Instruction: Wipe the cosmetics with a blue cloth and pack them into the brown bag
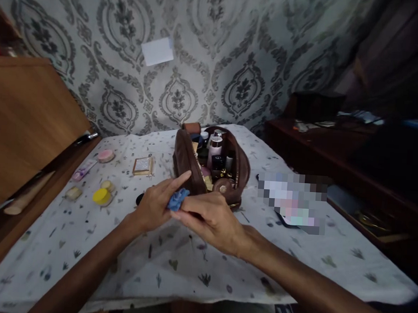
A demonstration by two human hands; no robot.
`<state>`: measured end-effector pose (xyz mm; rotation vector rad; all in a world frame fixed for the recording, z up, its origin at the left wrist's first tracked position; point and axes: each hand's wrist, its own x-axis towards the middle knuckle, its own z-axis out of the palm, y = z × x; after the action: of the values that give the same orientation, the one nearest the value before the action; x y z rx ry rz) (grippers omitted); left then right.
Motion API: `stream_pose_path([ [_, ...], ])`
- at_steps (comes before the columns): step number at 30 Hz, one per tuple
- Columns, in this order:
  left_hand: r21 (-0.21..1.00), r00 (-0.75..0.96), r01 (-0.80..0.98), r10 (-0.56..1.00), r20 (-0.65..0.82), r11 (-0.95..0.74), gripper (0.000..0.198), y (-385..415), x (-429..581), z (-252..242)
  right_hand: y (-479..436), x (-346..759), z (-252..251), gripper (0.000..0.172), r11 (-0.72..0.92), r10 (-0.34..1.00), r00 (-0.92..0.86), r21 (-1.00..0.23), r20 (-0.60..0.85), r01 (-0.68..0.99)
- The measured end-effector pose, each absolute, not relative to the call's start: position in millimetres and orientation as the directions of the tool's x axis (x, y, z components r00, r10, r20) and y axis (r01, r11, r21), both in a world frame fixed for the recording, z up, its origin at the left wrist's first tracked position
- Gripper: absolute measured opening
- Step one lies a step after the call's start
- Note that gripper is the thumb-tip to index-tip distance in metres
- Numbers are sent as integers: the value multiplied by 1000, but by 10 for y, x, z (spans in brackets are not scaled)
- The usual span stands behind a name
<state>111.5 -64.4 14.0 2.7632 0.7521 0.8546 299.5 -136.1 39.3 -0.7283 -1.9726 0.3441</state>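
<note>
A small blue scrunchie [178,199] is bunched between my two hands, above the front of the table. My left hand [153,205] grips it from the left, with one finger pointing out past it. From the right, my right hand [216,219] pinches the scrunchie with fingers and thumb closed. The fingertips partly hide one another. Just behind my hands stands an unzipped brown makeup bag [186,157], full of bottles and cosmetics, including a pink bottle with a silver cap [215,147]. A black round object [140,199] shows partly behind my left hand.
On the patterned tablecloth [174,263] lie a gold compact [143,165], a pink-lidded jar [106,156], a yellow-lidded jar [102,196], a purple tube [84,169] and small pots. A phone with a blurred screen [287,199] lies right. Wooden furniture [26,131] borders the left.
</note>
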Motion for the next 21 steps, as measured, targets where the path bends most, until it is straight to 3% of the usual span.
stream_pose_path([
  [4,348,677,469,583,449,-812,63,-631,904,42,-1295,2830,201,40,684,725,-377,-666,577,297],
  [11,325,405,737,772,490,-593,34,-336,324,162,-1019,2403,-45,37,303,925,-261,-950,275,72],
  [15,111,169,969,918,360,-221,26,-46,-184,321,-850,2151,-183,34,102,974,-189,-989,121,-103],
  [21,16,-69,998,961,268,67,29,290,-985,471,-690,2014,-394,37,-22,999,-50,-961,-9,-275],
])
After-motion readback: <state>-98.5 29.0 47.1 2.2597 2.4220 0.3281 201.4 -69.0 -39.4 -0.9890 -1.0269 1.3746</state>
